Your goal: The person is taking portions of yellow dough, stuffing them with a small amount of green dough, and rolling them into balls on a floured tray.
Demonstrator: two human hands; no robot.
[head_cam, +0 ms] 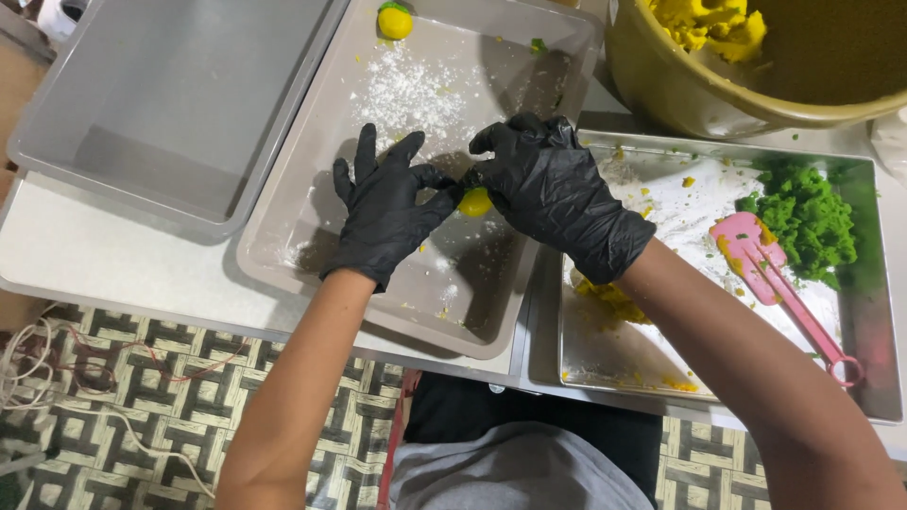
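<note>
A small yellow dough ball [475, 201] is pinched between the fingertips of the black-gloved left hand [385, 210] and right hand [551, 189], held over the floured grey plastic tray [312, 236] so crumbs are caught there.

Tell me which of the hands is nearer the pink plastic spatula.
Right. The right hand is just left of the pink plastic spatula in the metal tray; the left hand lies farther left, over the grey tray.

A pink spatula [770, 274] lies beside green dough [808, 219] in a metal tray [874, 312]
</note>
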